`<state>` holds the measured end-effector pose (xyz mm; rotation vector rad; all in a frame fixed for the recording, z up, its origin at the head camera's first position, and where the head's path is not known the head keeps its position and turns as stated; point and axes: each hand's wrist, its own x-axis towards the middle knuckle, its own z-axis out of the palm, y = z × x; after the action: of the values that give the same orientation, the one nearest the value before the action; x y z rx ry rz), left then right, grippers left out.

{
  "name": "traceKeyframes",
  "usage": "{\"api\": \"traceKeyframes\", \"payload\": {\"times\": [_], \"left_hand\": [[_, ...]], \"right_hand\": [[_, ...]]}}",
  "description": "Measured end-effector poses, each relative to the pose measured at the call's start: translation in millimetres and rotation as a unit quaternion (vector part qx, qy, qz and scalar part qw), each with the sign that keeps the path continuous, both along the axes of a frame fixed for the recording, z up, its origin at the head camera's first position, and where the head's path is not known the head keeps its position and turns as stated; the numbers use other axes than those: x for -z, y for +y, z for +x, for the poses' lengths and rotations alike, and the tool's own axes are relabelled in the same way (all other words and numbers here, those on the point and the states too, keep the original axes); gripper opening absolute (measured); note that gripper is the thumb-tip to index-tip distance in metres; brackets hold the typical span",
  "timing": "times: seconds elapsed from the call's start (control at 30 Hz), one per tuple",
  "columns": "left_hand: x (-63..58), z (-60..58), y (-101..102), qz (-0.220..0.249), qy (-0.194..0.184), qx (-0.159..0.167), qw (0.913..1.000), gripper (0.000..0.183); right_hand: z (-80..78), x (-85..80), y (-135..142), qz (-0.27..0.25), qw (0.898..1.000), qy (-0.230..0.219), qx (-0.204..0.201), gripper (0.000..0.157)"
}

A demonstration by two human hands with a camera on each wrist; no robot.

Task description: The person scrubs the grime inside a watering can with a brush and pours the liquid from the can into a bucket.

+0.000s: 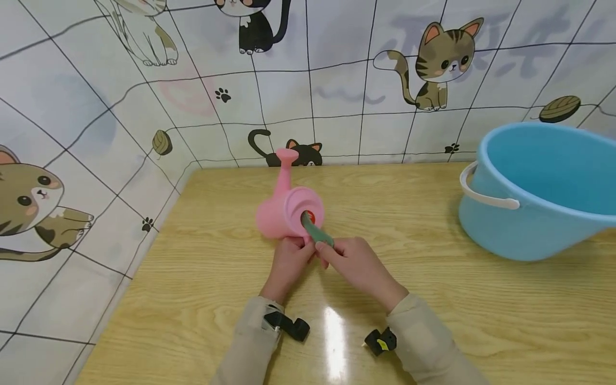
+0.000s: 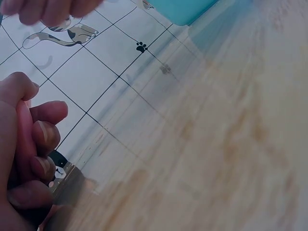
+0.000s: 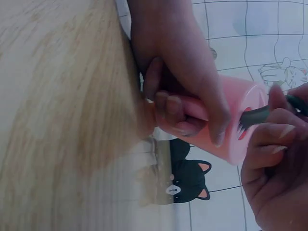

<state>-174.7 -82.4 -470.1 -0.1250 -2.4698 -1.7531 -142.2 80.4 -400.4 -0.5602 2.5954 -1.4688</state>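
A pink watering can (image 1: 271, 218) lies tipped on the wooden table, its spout pointing to the wall and its round top turned toward the right hand. My left hand (image 1: 289, 264) grips the can's handle; in the left wrist view, curled fingers (image 2: 45, 137) wrap round the pink handle (image 2: 24, 139). Between thumb and fingers, my right hand (image 1: 361, 264) pinches a slim green tool (image 1: 317, 232). The tool's far end sits at the can's opening, beside something red (image 1: 311, 216). In the right wrist view that end looks dark and frayed, and its exact kind is unclear.
A large light-blue bucket (image 1: 520, 230) with a white handle (image 1: 491, 199) stands at the right of the table (image 1: 202, 299). Tiled walls with cat pictures (image 1: 337, 117) border the table behind and to the left.
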Motion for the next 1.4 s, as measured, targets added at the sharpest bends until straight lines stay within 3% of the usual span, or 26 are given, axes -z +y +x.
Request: {"api": "traceKeyframes", "payload": {"times": [0.3, 0.5, 0.7, 0.97, 1.07, 1.23, 1.4], "left_hand": [[2.3, -0.9, 0, 0.009, 0.011, 0.027, 0.9995, 0.026], [0.7, 0.0, -1, -0.043, 0.019, -0.010, 0.9988, 0.032], [-3.3, 0.2, 0, -0.067, 0.021, -0.020, 0.9973, 0.032], [-8.0, 2.4, 2, 0.001, -0.002, 0.009, 1.0000, 0.031], [-2.6, 0.4, 1, 0.001, -0.003, 0.008, 1.0000, 0.031], [-3.5, 0.8, 1, -0.005, -0.005, -0.001, 1.0000, 0.031], [-2.8, 0.1, 0, -0.021, 0.007, -0.005, 0.9997, 0.031]], "right_hand": [[3.7, -7.1, 2, -0.064, 0.997, 0.034, 0.009, 0.040], [3.9, -3.2, -2, -0.034, 0.999, 0.026, -0.031, 0.045], [3.0, -3.1, -3, -0.011, 0.999, 0.022, -0.034, 0.044], [-3.0, 4.8, 1, 0.059, 0.998, 0.033, 0.003, 0.042], [-4.1, 8.0, 1, 0.069, 0.997, 0.042, 0.003, 0.042], [-4.6, 8.2, 0, 0.078, 0.995, 0.059, -0.001, 0.043], [-2.8, 5.5, 0, 0.073, 0.992, 0.101, -0.015, 0.043]]}}
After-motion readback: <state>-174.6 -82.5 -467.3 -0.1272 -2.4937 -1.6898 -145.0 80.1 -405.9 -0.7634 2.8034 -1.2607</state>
